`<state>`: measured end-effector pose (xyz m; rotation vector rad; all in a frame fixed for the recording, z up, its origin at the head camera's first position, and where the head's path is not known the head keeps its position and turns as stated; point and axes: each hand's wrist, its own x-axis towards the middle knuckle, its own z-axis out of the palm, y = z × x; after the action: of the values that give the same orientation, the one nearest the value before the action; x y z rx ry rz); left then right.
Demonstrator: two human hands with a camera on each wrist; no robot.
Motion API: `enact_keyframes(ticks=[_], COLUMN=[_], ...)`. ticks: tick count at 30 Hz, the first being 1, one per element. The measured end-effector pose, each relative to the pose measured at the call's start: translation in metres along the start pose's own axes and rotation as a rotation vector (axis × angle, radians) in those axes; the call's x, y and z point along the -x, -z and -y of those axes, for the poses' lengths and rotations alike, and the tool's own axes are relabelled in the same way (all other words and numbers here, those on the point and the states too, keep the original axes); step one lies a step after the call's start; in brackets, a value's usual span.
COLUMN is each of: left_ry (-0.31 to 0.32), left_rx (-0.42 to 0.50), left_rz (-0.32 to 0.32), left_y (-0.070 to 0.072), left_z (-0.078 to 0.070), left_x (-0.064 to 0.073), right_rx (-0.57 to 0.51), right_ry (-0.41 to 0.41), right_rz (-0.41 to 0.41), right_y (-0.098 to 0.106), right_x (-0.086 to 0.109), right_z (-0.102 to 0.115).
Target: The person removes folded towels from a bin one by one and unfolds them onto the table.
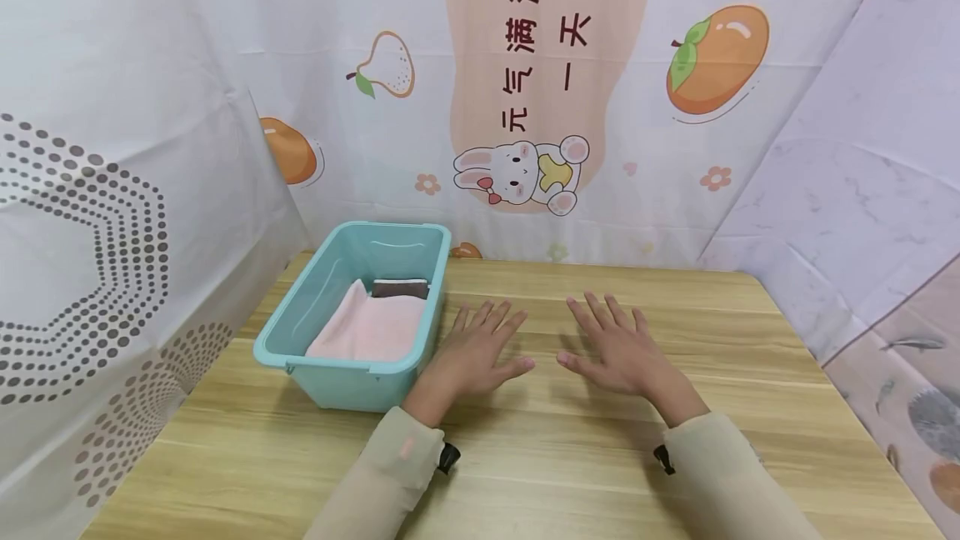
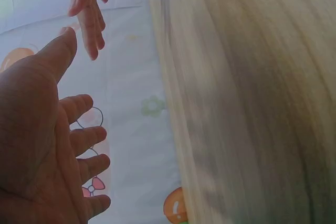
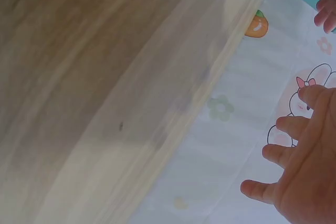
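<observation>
My left hand [image 1: 472, 354] hovers palm down above the wooden table [image 1: 555, 473], fingers spread, just right of a teal plastic bin [image 1: 352, 386]. To its right, my right hand [image 1: 618, 348] is held the same way, thumb toward the left one, and nothing is in either palm. Inside the bin lies a folded pink cloth [image 1: 382, 327], with a dark brown item edged in white [image 1: 400, 288] behind it; its kind is unclear. Both wrist views show the left palm [image 2: 37, 145] and right palm [image 3: 310, 177] with fingers straight and apart.
A white printed curtain [image 1: 337, 148] hangs along the table's back edge. Patterned cloth [image 1: 60, 190] closes the left side, and a marbled sheet [image 1: 840, 215] the right. Black wrist straps [image 1: 448, 457] show at both cuffs.
</observation>
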<state>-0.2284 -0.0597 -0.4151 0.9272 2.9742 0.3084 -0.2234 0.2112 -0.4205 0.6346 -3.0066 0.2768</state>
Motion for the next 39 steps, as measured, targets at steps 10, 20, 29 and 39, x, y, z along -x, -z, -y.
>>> enact_keyframes(ticks=[10, 20, 29, 39], left_ry=[0.001, -0.022, -0.054, -0.032], left_rx=[-0.032, -0.074, -0.153, -0.176], left_rz=[0.009, 0.013, -0.029, -0.077], left_y=[0.005, 0.024, 0.053, 0.093], left_z=[-0.006, -0.018, -0.035, -0.034], left_x=[-0.003, -0.007, -0.001, 0.012], right_rx=[-0.007, 0.002, 0.048, 0.077], right_ry=[0.007, 0.034, 0.09, 0.134], right_rz=[0.009, -0.016, -0.055, -0.071], right_y=[0.007, 0.014, 0.023, 0.043], right_x=[-0.002, -0.01, -0.025, -0.044], right_z=[-0.001, -0.004, -0.001, 0.011])
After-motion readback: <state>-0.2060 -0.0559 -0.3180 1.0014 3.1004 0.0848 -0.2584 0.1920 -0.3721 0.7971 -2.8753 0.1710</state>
